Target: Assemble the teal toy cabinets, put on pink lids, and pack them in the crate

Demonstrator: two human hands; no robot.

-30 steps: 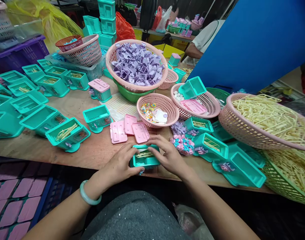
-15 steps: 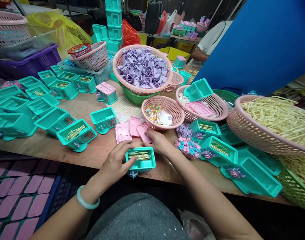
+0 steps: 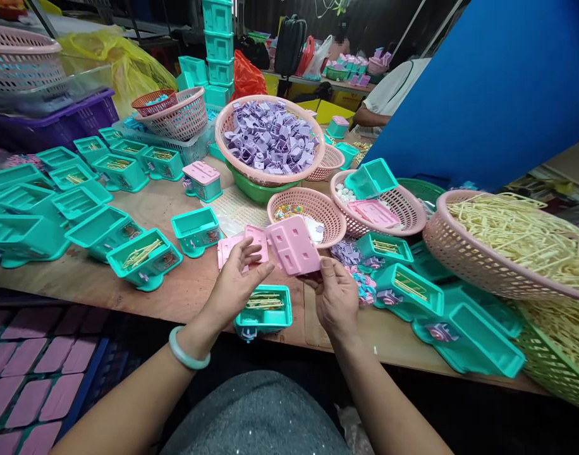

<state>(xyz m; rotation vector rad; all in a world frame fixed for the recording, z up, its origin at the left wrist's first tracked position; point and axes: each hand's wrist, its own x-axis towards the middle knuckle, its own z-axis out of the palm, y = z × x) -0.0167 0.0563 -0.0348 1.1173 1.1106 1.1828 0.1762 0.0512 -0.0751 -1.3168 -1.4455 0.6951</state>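
A flat pink plastic lid [image 3: 294, 246] with small square holes is pinched at its lower right corner by my right hand [image 3: 337, 294], raised over the table. My left hand [image 3: 235, 278] has its fingers spread and holds nothing; it hovers left of the lid. Below and between both hands stands a teal plastic box [image 3: 265, 316], open at the top, with pale yellow sticks [image 3: 265, 299] lying in it. Behind my left fingers, other pink lids [image 3: 257, 239] lie on the table, partly covered by the hand.
Several teal boxes [image 3: 145, 256] stand to the left, more to the right. A pink basket of purple parts [image 3: 273, 136] sits at the back. A smaller pink basket [image 3: 334, 218] holds colourful bits. A basket of yellow sticks [image 3: 521, 237] is at right. Pink lids [image 3: 14, 398] fill a crate lower left.
My right hand has picked a pink lid off the table and brought it up and towards me. My left hand has let go of the teal box and risen.
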